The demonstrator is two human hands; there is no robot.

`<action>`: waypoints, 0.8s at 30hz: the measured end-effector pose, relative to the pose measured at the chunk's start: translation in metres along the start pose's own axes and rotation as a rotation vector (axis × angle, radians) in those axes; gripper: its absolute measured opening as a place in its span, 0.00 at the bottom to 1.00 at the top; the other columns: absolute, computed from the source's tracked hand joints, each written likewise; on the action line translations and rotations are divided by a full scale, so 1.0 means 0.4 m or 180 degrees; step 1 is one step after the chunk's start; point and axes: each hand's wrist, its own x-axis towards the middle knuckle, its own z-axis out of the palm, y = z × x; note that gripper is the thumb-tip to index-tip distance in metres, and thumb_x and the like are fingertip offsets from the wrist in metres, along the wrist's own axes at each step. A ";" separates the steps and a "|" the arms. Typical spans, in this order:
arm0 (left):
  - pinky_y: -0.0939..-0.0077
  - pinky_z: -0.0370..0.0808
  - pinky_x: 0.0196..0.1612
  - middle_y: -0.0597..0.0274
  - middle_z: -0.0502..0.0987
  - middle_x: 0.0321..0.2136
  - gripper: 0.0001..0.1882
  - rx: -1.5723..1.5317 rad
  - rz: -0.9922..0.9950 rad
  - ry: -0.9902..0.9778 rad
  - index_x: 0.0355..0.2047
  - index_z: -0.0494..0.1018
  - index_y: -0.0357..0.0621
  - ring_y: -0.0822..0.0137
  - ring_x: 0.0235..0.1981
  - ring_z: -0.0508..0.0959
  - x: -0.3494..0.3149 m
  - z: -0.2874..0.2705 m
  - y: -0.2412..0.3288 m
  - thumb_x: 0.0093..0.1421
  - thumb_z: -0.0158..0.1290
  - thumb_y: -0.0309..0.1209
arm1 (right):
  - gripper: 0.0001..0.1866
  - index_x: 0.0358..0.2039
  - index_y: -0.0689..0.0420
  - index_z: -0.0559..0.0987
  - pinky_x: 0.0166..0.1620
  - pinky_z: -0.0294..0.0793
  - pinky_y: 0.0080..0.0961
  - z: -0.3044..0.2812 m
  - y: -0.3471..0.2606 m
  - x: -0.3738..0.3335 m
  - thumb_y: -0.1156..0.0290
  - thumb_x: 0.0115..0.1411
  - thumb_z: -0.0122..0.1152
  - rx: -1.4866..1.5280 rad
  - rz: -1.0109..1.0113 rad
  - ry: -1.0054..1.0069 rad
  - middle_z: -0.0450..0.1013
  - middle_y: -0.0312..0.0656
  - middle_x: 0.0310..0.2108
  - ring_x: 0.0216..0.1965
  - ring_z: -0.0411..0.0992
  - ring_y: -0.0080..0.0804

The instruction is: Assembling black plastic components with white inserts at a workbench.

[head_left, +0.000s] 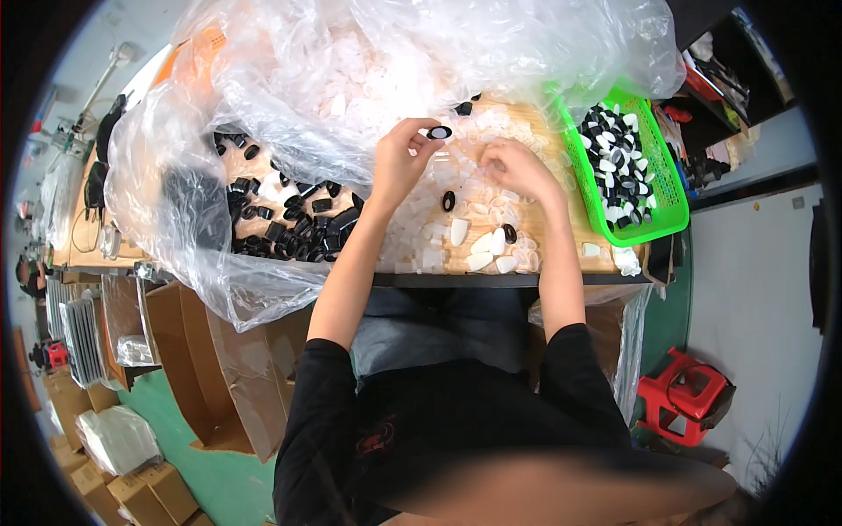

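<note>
Between the fingertips of my left hand (402, 164) is a small black oval piece with a white middle (439, 132), held above the table. My right hand (519, 168) is a short way to the right, its fingers curled together over a scatter of clear plastic pieces (478, 195). Whatever it may grip is too small to make out. Below the hands lie a black oval ring (449, 201) and another black ring (510, 233). White rounded caps (459, 231) lie near the table's front edge.
A green basket (671, 216) of black and white pieces stands at the right. Black parts (307, 230) lie at the left within a clear plastic bag (140, 188). More plastic sheeting (561, 39) covers the back. Cardboard boxes (180, 351) and a red stool (682, 394) stand below.
</note>
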 end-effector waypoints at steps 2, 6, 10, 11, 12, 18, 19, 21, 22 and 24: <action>0.80 0.76 0.31 0.57 0.80 0.32 0.15 -0.0225 -0.0080 -0.0037 0.41 0.77 0.38 0.72 0.26 0.79 -0.003 -0.001 -0.010 0.51 0.63 0.20 | 0.05 0.32 0.58 0.79 0.38 0.74 0.32 0.004 -0.033 0.016 0.78 0.52 0.62 -0.0149 0.0080 0.0268 0.75 0.42 0.33 0.34 0.75 0.37; 0.81 0.78 0.37 0.57 0.81 0.35 0.14 -0.0493 -0.0469 -0.0264 0.43 0.76 0.34 0.73 0.33 0.81 -0.006 0.003 0.011 0.55 0.60 0.19 | 0.09 0.35 0.58 0.82 0.39 0.77 0.30 0.009 -0.103 0.050 0.80 0.52 0.63 0.0573 -0.0230 0.1721 0.76 0.40 0.39 0.39 0.76 0.36; 0.81 0.77 0.41 0.56 0.81 0.35 0.14 -0.1147 -0.0640 -0.0369 0.45 0.74 0.30 0.72 0.37 0.81 -0.007 0.009 0.017 0.58 0.57 0.19 | 0.11 0.36 0.57 0.82 0.41 0.78 0.30 0.044 -0.153 0.065 0.83 0.51 0.63 0.0278 -0.0555 0.1837 0.76 0.37 0.40 0.42 0.75 0.38; 0.81 0.77 0.41 0.56 0.81 0.35 0.14 -0.1149 -0.0638 -0.0379 0.45 0.74 0.30 0.72 0.37 0.81 -0.006 0.007 0.024 0.58 0.57 0.19 | 0.11 0.36 0.57 0.82 0.41 0.78 0.30 0.050 -0.147 0.064 0.83 0.51 0.63 0.0274 -0.0547 0.1844 0.76 0.37 0.40 0.42 0.75 0.38; 0.81 0.77 0.42 0.57 0.81 0.36 0.13 -0.1283 -0.0883 -0.0462 0.45 0.74 0.30 0.72 0.38 0.80 -0.005 0.002 0.030 0.59 0.57 0.19 | 0.10 0.36 0.58 0.82 0.41 0.78 0.28 0.054 -0.140 0.065 0.82 0.53 0.63 0.0218 -0.0632 0.1907 0.76 0.37 0.40 0.42 0.75 0.35; 0.80 0.76 0.45 0.56 0.80 0.39 0.11 -0.1491 -0.0765 -0.0427 0.44 0.75 0.30 0.71 0.40 0.80 -0.010 -0.002 0.014 0.61 0.55 0.20 | 0.09 0.40 0.61 0.80 0.41 0.75 0.20 0.039 -0.153 0.072 0.74 0.59 0.63 0.2329 0.0501 0.1397 0.76 0.37 0.37 0.39 0.74 0.23; 0.80 0.77 0.45 0.56 0.79 0.39 0.10 -0.1365 -0.0538 -0.0372 0.44 0.74 0.30 0.71 0.40 0.80 -0.010 0.003 0.015 0.61 0.55 0.20 | 0.10 0.41 0.62 0.79 0.40 0.74 0.19 0.042 -0.142 0.071 0.72 0.60 0.63 0.2913 0.0668 0.1097 0.76 0.37 0.36 0.39 0.73 0.21; 0.79 0.77 0.45 0.56 0.79 0.38 0.09 -0.1482 -0.0535 -0.0364 0.43 0.74 0.30 0.71 0.39 0.80 -0.013 0.020 0.018 0.62 0.54 0.20 | 0.10 0.40 0.62 0.79 0.39 0.74 0.20 0.057 -0.132 0.067 0.72 0.60 0.63 0.2646 0.0637 0.1336 0.76 0.38 0.35 0.35 0.74 0.24; 0.78 0.78 0.45 0.56 0.79 0.37 0.08 -0.1585 -0.0534 -0.0349 0.42 0.74 0.30 0.70 0.39 0.80 -0.015 0.024 0.017 0.62 0.54 0.19 | 0.10 0.39 0.61 0.79 0.37 0.74 0.22 0.062 -0.138 0.070 0.72 0.59 0.64 0.2388 0.0597 0.1566 0.76 0.40 0.33 0.32 0.75 0.27; 0.79 0.78 0.42 0.56 0.80 0.36 0.07 -0.1651 -0.0461 -0.0205 0.40 0.74 0.29 0.71 0.37 0.80 -0.013 0.033 0.015 0.61 0.54 0.19 | 0.09 0.40 0.61 0.78 0.37 0.74 0.23 0.067 -0.151 0.074 0.72 0.59 0.63 0.2076 0.0475 0.1662 0.76 0.41 0.33 0.32 0.75 0.28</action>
